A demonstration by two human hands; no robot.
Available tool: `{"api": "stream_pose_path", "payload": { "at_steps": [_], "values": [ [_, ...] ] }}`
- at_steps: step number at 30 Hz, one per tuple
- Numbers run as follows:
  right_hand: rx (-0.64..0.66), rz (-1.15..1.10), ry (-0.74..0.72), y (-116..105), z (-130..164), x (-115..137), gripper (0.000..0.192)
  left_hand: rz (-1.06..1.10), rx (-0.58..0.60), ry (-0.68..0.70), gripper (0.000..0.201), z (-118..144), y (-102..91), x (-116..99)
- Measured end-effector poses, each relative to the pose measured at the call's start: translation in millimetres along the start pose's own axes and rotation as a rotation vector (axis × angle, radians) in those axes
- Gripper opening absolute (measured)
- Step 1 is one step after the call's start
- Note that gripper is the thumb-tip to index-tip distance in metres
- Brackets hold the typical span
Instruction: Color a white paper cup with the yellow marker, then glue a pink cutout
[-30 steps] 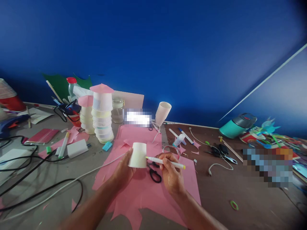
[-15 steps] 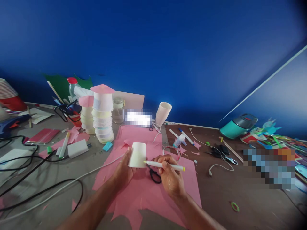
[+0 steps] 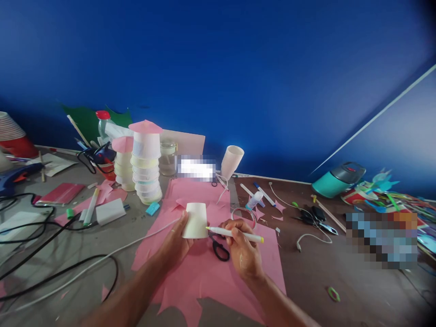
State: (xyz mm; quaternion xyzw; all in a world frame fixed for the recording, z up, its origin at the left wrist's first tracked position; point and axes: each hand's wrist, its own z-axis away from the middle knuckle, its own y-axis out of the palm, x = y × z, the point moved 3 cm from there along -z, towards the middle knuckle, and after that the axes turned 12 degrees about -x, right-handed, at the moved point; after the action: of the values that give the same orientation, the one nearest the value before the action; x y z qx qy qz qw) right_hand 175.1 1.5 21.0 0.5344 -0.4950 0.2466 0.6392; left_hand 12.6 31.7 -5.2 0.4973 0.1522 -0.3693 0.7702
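The left hand [image 3: 177,243] is wrapped around a white paper cup [image 3: 195,220], holding it upside down just above the pink paper sheet [image 3: 204,272] near the middle of the table [image 3: 357,281]; the thumb runs up the cup's left side. The right hand [image 3: 242,250] pinches a white marker [image 3: 235,234] with a yellow end, held nearly level, its tip touching or just at the cup's lower right edge, at about 4 o'clock on the cup; which of the two I cannot tell from here. Black-handled scissors [image 3: 218,247] lie on the pink sheet between the two hands, partly hidden under the marker; a roll of clear tape [image 3: 243,213] sits just beyond the right hand at 12 o'clock. At 10 o'clock from the held cup stands a tall stack of cups [image 3: 147,163] topped with a pink paper disc; another white cup [image 3: 232,161] lies tilted at 1 o'clock, near the blue wall [image 3: 238,68]. A teal flask [image 3: 339,179] lies on its side at 2 o'clock, well apart; black cables [image 3: 51,236] trail across the table at 9 o'clock.
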Motion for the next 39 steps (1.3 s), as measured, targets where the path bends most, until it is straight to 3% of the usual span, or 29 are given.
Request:
{"api": "stream_pose_path", "payload": {
  "at_steps": [4, 10, 32, 39],
  "values": [
    [-0.021, 0.119, -0.051, -6, 2, -2, 0.032, -0.031, -0.001, 0.009, 0.035, 0, -1.2, 2],
    [0.010, 0.237, -0.107, -11, 6, -2, 0.033, -0.076, 0.025, 0.071, 0.049, 0, -2.4, 4],
    [0.119, 0.314, -0.212, -3, 7, 6, 0.027, -0.110, 0.160, 0.149, 0.029, 8, 12.8, -6],
    [0.067, 0.283, -0.223, 0, 7, 9, 0.028, -0.100, 0.174, 0.144, 0.030, 6, 12.1, -5]
  ]
}}
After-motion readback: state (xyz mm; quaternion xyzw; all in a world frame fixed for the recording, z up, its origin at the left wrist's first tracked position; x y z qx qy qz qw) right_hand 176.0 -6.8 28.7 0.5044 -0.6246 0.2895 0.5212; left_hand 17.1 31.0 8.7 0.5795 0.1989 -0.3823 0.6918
